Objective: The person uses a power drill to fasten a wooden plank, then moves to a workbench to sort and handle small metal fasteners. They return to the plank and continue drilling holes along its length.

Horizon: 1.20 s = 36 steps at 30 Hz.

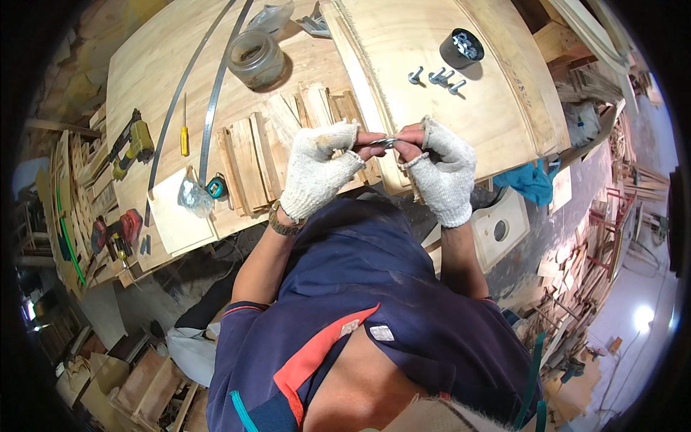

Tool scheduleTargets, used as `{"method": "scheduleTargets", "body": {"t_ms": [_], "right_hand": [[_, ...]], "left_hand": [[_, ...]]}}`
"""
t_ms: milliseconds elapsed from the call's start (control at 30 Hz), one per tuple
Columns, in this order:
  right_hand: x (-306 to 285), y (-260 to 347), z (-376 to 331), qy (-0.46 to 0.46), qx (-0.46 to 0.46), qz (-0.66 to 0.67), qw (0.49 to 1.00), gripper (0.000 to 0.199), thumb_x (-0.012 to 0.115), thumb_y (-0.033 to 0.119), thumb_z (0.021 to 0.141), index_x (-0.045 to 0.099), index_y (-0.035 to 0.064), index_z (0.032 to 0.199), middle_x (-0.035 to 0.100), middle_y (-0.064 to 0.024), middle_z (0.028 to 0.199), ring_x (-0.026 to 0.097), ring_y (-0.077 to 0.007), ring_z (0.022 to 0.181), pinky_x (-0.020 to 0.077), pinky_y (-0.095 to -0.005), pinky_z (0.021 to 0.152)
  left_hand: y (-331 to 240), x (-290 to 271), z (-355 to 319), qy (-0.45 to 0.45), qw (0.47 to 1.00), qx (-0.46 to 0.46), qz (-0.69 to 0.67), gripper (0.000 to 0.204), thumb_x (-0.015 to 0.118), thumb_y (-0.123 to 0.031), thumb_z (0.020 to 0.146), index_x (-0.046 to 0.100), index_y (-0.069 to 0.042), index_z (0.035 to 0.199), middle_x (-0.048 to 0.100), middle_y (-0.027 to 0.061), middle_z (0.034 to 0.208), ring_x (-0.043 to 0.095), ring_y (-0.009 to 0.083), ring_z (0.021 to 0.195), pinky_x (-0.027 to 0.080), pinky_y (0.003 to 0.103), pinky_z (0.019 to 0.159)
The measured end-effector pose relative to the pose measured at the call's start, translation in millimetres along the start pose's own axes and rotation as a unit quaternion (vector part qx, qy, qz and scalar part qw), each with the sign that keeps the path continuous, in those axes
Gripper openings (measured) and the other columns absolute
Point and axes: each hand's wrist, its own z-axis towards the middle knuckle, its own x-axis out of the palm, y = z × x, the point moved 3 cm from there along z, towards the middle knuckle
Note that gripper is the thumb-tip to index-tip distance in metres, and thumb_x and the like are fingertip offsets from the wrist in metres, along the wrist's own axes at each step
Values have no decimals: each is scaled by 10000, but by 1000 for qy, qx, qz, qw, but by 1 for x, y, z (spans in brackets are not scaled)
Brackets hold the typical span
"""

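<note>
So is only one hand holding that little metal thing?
No, the left hand and the right hand both pinch the small metal piece between their fingers.

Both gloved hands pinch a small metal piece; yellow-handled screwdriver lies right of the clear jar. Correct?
No, wrong side: the head view shows the yellow-handled screwdriver left of the clear jar. Left hand and right hand do pinch the small metal piece.

Drill bit (384, 142) before bolts (437, 77) — jar (256, 65) left.

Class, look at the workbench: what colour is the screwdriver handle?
The screwdriver handle is yellow, best seen in the head view.
</note>
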Motion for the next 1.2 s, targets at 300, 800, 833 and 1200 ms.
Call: {"method": "scheduleTargets", "body": {"t_ms": [300, 800, 833, 1200], "right_hand": [[9, 6, 9, 24, -73, -43, 996, 137, 789, 28, 839, 781, 41, 975, 702, -93, 883, 676, -193, 815, 526, -317, 701], [56, 27, 13, 43, -124, -59, 990, 198, 846, 5, 784, 807, 51, 972, 681, -106, 881, 677, -204, 822, 536, -309, 701], [60, 26, 13, 40, -120, -44, 991, 208, 848, 5, 782, 811, 56, 981, 679, -105, 880, 677, -203, 821, 538, -308, 705], [99, 38, 10, 115, -198, -85, 970, 332, 849, -6, 780, 816, 105, 1091, 670, -92, 943, 668, -175, 783, 545, -291, 678]], "left_hand": [[-4, -12, -5, 6, 995, 81, 61, 218, 789, -85, 899, 806, -55, 1114, 683, 59, 738, 602, 86, 686, 486, 263, 628], [27, -50, -26, 34, 976, -74, -201, 283, 792, -233, 924, 796, -19, 1110, 708, -15, 838, 577, 42, 765, 434, 204, 650], [33, -53, -27, 39, 968, -84, -234, 273, 802, -226, 910, 798, -17, 1085, 723, -4, 854, 596, 49, 781, 449, 207, 662], [41, -80, -44, 32, 934, -26, -355, 213, 861, -115, 810, 798, 28, 954, 761, 96, 931, 689, 143, 889, 543, 274, 810]]}}
